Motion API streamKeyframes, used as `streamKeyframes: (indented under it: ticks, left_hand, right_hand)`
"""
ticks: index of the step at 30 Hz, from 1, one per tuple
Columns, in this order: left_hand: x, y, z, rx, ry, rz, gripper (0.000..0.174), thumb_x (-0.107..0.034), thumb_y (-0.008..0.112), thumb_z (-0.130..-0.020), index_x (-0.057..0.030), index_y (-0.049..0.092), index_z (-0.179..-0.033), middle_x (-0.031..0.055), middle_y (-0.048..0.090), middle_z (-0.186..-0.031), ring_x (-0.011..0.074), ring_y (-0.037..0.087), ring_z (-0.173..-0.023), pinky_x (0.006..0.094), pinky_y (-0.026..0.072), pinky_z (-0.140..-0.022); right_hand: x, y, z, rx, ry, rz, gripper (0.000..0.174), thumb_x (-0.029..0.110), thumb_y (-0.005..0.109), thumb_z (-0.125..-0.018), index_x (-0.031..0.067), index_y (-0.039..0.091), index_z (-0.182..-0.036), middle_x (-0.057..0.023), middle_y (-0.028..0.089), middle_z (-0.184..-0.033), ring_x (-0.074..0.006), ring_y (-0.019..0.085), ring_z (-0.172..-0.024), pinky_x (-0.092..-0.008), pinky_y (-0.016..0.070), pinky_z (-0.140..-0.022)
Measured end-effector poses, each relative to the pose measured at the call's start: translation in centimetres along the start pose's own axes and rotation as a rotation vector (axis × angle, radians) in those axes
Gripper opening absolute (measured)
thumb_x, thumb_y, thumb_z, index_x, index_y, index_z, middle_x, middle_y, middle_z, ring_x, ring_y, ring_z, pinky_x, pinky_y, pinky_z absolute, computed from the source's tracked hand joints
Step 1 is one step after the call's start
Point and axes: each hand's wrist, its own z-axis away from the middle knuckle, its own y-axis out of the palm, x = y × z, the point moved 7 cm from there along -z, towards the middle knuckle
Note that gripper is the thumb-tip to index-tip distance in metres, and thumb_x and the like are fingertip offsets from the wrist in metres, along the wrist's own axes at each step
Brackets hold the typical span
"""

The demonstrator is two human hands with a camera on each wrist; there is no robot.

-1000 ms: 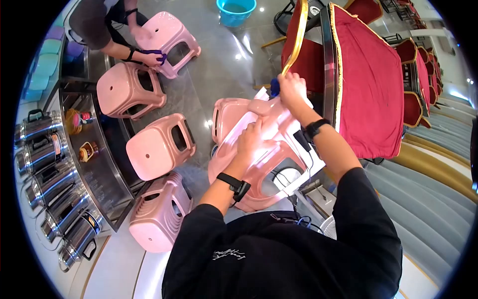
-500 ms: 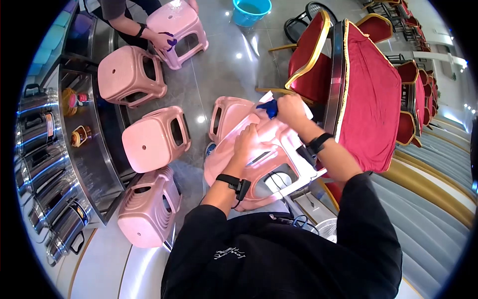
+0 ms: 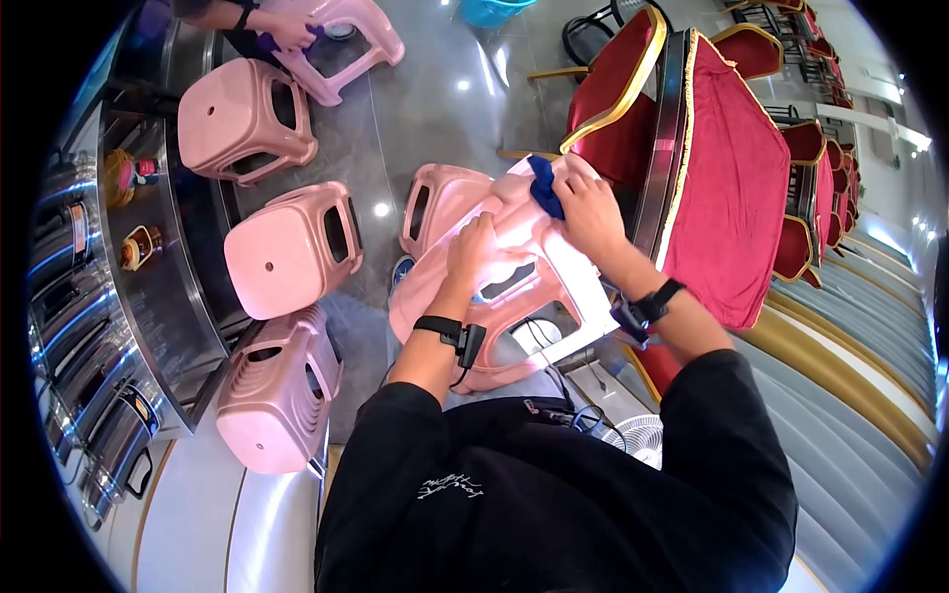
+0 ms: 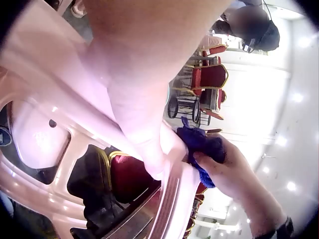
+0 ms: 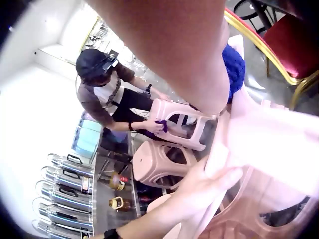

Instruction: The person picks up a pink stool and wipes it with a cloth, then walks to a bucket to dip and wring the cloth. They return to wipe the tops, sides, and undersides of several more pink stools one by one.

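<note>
A pink plastic stool [image 3: 423,304], turned on its side, is held in front of the person's body. My left hand [image 3: 473,255] grips one of its edges, with the thumb laid over the rim in the right wrist view. In my right hand [image 3: 593,219] is a dark blue cloth [image 3: 546,188], held against the end of a stool leg. The left wrist view shows the cloth [image 4: 200,149] bunched between thumb and fingers, touching the leg. Just beyond the held stool stands another pink stool [image 3: 450,203].
Several pink stools [image 3: 272,265] line the left, beside a metal shelf [image 3: 163,296]. At the upper left another person's hand [image 3: 289,32] wipes a stool with a purple cloth. A red chair [image 3: 618,89] and red-covered table [image 3: 732,188] stand to the right; a blue basin [image 3: 494,10] is at the back.
My right hand has shifted along the stool leg with the cloth, which now shows more to its left. The left hand keeps its grip. The head view has tilted, moving the surroundings up and left.
</note>
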Motion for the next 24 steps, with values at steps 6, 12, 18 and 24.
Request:
streamKeyframes:
  ticks: [6, 12, 18, 24]
  left_hand:
    - [0.4, 0.3, 0.1, -0.022, 0.025, 0.006, 0.095, -0.063, 0.089, -0.060, 0.0044, 0.058, -0.119, 0.0249, 0.069, -0.111, 0.0406, 0.067, -0.107, 0.0469, 0.0544, -0.090]
    - [0.6, 0.3, -0.3, -0.035, 0.052, 0.048, 0.087, -0.055, 0.091, -0.060, 0.0010, 0.058, -0.118, 0.0230, 0.069, -0.111, 0.0396, 0.066, -0.109, 0.0471, 0.0536, -0.092]
    - [5.7, 2.5, -2.3, -0.032, 0.022, 0.210, 0.075, -0.030, 0.083, -0.078, 0.0082, 0.054, -0.135, 0.0207, 0.068, -0.112, 0.0291, 0.067, -0.107, 0.0379, 0.0533, -0.093]
    - [-0.1, -1.2, 0.0, -0.009, -0.056, -0.002, 0.103, -0.054, 0.092, -0.060, 0.0080, 0.054, -0.134, 0.0276, 0.066, -0.124, 0.0400, 0.064, -0.117, 0.0435, 0.0508, -0.100]
  right_hand:
    - [-0.7, -0.6, 1.9, 0.104, 0.049, -0.142, 0.035, 0.027, 0.078, -0.073, 0.0081, 0.069, -0.100, -0.0149, 0.071, -0.097, -0.0335, 0.067, -0.100, -0.0473, 0.0472, -0.096]
    - [2.9, 1.7, 2.1, 0.081, 0.126, -0.375, 0.032, 0.015, 0.080, -0.067, 0.0036, 0.067, -0.094, -0.0173, 0.070, -0.095, -0.0388, 0.066, -0.096, -0.0497, 0.0473, -0.094]
    - [5.9, 1.8, 9.4, -0.213, -0.064, -0.407, 0.057, 0.004, 0.071, -0.070, 0.0032, 0.058, -0.125, -0.0181, 0.059, -0.130, -0.0364, 0.054, -0.128, -0.0483, 0.0408, -0.109]
    - [2.4, 3.6, 18.4, -0.278, 0.671, -0.523, 0.071, 0.006, 0.073, -0.071, 0.0020, 0.050, -0.138, -0.0258, 0.059, -0.130, -0.0460, 0.057, -0.121, -0.0495, 0.0436, -0.107]
